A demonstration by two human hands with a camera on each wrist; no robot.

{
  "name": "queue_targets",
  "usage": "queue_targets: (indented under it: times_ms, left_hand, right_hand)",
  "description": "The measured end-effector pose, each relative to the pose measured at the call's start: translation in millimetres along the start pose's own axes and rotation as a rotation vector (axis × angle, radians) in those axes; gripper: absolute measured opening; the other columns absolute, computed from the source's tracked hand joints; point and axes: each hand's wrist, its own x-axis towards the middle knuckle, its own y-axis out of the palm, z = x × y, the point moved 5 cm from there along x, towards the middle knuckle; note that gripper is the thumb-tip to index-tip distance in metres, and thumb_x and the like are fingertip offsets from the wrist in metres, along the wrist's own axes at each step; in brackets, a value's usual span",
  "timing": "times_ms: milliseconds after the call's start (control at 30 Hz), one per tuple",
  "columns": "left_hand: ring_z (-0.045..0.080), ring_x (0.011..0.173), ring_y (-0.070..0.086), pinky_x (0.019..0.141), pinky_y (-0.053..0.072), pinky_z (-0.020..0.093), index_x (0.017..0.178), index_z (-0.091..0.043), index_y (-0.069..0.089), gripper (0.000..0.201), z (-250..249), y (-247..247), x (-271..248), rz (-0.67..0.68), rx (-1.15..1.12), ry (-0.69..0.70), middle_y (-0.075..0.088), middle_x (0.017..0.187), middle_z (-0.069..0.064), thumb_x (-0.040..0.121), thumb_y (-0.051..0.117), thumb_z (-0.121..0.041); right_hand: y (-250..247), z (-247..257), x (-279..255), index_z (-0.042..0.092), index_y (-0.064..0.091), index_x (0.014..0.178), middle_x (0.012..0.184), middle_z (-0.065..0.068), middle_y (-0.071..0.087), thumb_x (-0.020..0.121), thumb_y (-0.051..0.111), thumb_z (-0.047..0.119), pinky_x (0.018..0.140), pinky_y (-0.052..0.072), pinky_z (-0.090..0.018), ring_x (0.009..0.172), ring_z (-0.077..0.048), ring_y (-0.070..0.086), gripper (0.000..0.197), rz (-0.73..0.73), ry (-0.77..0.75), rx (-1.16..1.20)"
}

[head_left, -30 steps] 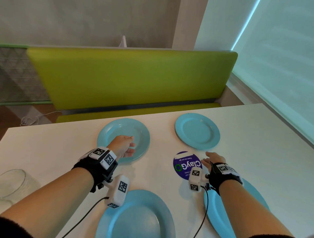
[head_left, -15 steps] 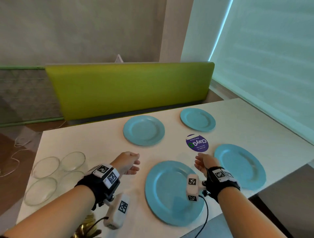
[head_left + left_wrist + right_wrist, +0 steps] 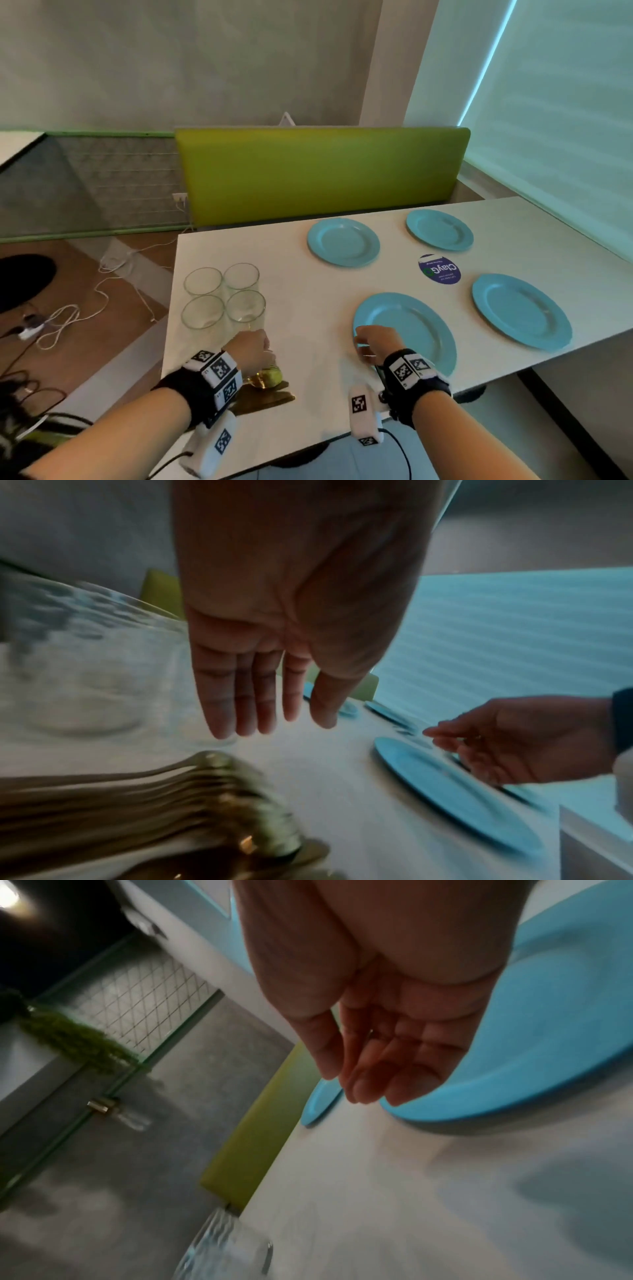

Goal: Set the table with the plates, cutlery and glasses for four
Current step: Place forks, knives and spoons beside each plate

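Several blue plates lie on the white table (image 3: 308,301): a near-left plate (image 3: 411,329), a near-right plate (image 3: 520,311) and two far ones (image 3: 343,242). Several clear glasses (image 3: 246,306) cluster at the table's left. A pile of gold cutlery (image 3: 267,380) (image 3: 171,791) lies near the front-left edge. My left hand (image 3: 255,349) (image 3: 274,729) hovers just above the cutlery with straight fingers, holding nothing. My right hand (image 3: 368,342) (image 3: 363,1088) hangs over the near-left plate's left rim (image 3: 479,1102), fingers loosely extended and empty.
A round purple sticker (image 3: 439,269) lies between the plates. A green bench back (image 3: 322,171) stands beyond the far edge. White cables (image 3: 68,318) trail on the floor to the left. A window blind (image 3: 548,120) runs along the right.
Both hands have drawn back toward the near edge. The left hand left the far-left plate and came over the cutlery pile; the right now hangs at the near-left plate's rim.
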Motion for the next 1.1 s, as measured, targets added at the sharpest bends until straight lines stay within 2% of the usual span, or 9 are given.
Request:
queue_targets:
  times_ms: [167,400,500,633,733,967,1100]
  left_hand:
    - [0.026,0.128,0.04,0.105,0.039,0.035,0.133,-0.013,0.037,0.054,61,9,-10,-0.004,0.13,-0.073,0.042,0.137,0.009,0.086,0.058,-0.029]
    - [0.025,0.141,0.025,0.115,0.028,0.036,0.147,-0.012,0.021,0.073,83,21,-9,0.012,0.164,-0.027,0.026,0.152,0.009,0.089,0.058,-0.035]
    - [0.024,0.141,0.026,0.115,0.027,0.035,0.148,-0.013,0.022,0.068,81,20,-2,0.017,0.193,0.016,0.026,0.152,0.008,0.092,0.054,-0.034]
    - [0.024,0.136,0.033,0.11,0.033,0.036,0.144,-0.015,0.031,0.062,80,21,9,0.031,0.219,0.039,0.035,0.145,0.006,0.09,0.057,-0.031]
    - [0.023,0.132,0.039,0.108,0.036,0.034,0.14,-0.017,0.038,0.052,79,23,16,0.054,0.246,0.061,0.04,0.14,0.006,0.091,0.053,-0.024]
    - [0.025,0.127,0.04,0.106,0.036,0.034,0.131,-0.007,0.044,0.036,79,33,25,0.026,0.31,0.057,0.042,0.134,0.01,0.097,0.036,-0.017]
    - [0.025,0.125,0.043,0.103,0.038,0.034,0.129,-0.008,0.044,0.033,79,36,28,0.007,0.321,0.061,0.044,0.133,0.01,0.098,0.033,-0.014]
  right_hand:
    - [29,-18,-9,0.008,0.05,0.069,0.068,-0.004,0.052,0.093,0.047,0.006,0.05,0.036,-0.025,0.052,-0.016,0.045,0.025,0.046,0.021,-0.13]
    - [52,-36,-13,0.007,0.053,0.071,0.069,-0.007,0.054,0.092,0.049,0.009,0.052,0.04,-0.027,0.055,-0.018,0.048,0.022,0.073,0.055,-0.237]
    - [55,-39,-14,0.007,0.053,0.073,0.071,-0.006,0.055,0.093,0.049,0.007,0.052,0.04,-0.026,0.054,-0.017,0.048,0.02,0.083,0.056,-0.226]
    - [56,-43,-16,0.009,0.054,0.075,0.073,-0.006,0.055,0.093,0.049,0.006,0.053,0.041,-0.026,0.055,-0.017,0.047,0.019,0.09,0.056,-0.208]
    - [57,-42,-17,0.009,0.055,0.075,0.073,-0.006,0.056,0.093,0.05,0.006,0.053,0.041,-0.026,0.055,-0.018,0.048,0.019,0.086,0.045,-0.19]
    - [54,-37,-20,0.01,0.056,0.08,0.073,-0.005,0.056,0.093,0.05,0.006,0.05,0.042,-0.024,0.055,-0.017,0.049,0.015,0.079,0.019,-0.175]
    - [47,-40,-21,0.009,0.055,0.082,0.073,-0.004,0.055,0.093,0.048,0.006,0.049,0.041,-0.023,0.054,-0.016,0.047,0.014,0.079,0.027,-0.202]
